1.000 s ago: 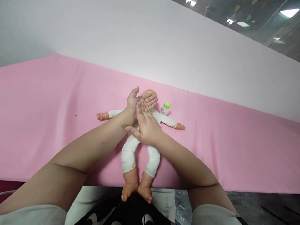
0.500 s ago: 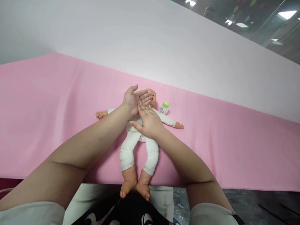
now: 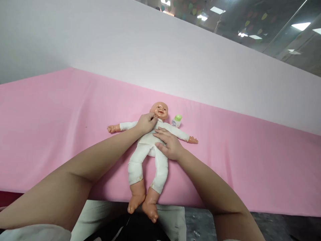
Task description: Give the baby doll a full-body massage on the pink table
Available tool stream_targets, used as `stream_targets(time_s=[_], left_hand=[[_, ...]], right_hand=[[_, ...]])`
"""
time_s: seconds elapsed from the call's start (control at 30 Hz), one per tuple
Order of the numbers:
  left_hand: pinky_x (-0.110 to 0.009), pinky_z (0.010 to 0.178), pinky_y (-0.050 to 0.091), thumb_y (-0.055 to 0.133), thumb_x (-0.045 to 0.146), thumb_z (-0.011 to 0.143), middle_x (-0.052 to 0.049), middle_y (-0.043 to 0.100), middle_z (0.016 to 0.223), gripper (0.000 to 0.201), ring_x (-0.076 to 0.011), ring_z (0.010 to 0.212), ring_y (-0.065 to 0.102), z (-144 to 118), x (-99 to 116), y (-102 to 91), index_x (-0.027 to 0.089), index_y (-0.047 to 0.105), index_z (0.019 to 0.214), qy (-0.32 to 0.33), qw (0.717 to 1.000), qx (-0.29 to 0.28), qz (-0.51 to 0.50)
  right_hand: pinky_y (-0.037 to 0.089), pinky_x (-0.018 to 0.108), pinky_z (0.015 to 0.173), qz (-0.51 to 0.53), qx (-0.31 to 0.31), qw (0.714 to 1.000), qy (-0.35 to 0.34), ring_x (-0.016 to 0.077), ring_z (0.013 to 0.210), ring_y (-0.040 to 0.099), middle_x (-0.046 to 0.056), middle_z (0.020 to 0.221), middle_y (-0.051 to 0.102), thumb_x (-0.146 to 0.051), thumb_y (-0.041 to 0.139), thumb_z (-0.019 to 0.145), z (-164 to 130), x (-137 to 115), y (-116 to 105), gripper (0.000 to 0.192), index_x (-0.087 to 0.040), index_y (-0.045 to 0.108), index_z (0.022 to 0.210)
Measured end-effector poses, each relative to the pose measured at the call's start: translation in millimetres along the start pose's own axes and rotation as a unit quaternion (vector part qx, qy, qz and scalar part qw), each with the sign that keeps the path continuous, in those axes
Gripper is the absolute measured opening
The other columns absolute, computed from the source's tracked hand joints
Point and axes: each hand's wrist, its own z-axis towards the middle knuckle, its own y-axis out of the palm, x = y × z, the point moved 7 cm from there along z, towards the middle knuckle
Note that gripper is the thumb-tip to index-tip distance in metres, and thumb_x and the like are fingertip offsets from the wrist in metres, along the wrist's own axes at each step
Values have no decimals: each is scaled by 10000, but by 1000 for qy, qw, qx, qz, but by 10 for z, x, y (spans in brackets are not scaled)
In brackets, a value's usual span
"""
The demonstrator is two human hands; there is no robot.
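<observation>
Hands: left hand pinches doll collar, right hand on tummy.

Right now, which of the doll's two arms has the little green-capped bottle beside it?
The doll's arm stretched toward the picture's right: the bottle stands just above its shoulder. The other arm, toward the left, has only pink cloth around it.

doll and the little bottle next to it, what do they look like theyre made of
The doll: head, hands and feet look like smooth, slightly glossy moulded plastic or vinyl; its body is covered in matte white knit fabric that wrinkles. The bottle: probably plastic, white body with a glossy green cap.
</observation>
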Motion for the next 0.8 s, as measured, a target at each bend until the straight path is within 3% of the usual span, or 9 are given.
stream_targets(time_s=[0.23, 0.4, 0.57, 0.67, 0.8], left_hand=[[-362, 836, 521, 552, 459, 918, -43, 715, 904, 242, -227, 859, 647, -127, -87, -203, 232, 634, 900, 16, 1000, -24, -5], [-491, 1014, 536, 512, 314, 927, -131, 747, 1087, 241, -325, 1070, 686, -204, -31, -281, 220, 713, 1021, 62, 988, -16, 140], [-515, 1062, 531, 442, 305, 973, -146, 776, 1170, 342, -343, 1125, 705, -223, -50, -197, 202, 731, 1122, 45, 987, -34, 153], [-513, 1086, 524, 441, 319, 978, -144, 780, 1189, 353, -344, 1149, 707, -243, -66, -190, 202, 742, 1121, 46, 989, -23, 139], [-510, 1067, 533, 472, 328, 964, -140, 784, 1180, 340, -348, 1137, 714, -248, -97, -202, 206, 752, 1113, 33, 990, -22, 135]], right_hand=[[242, 636, 1356, -29, -28, 999, -15, 342, 1666, 319, 133, 1620, 597, -603, 564, 1059, -27, -308, 163, 586, -208, 670, 1479], [255, 537, 1370, -36, -101, 987, -119, 287, 1606, 445, 131, 1585, 633, -632, 538, 1069, -79, -570, 261, 619, -197, 640, 1498], [258, 479, 1372, -47, -128, 974, -181, 276, 1542, 526, 132, 1622, 596, -610, 530, 1077, -135, -728, 310, 606, -164, 662, 1465], [230, 487, 1380, -49, -137, 972, -182, 276, 1544, 521, 100, 1640, 582, -653, 563, 1049, -144, -722, 336, 636, -203, 645, 1492], [96, 609, 1388, -60, -146, 981, -113, 327, 1636, 380, 96, 1681, 531, -741, 598, 1000, -86, -524, 309, 752, -262, 570, 1579]])
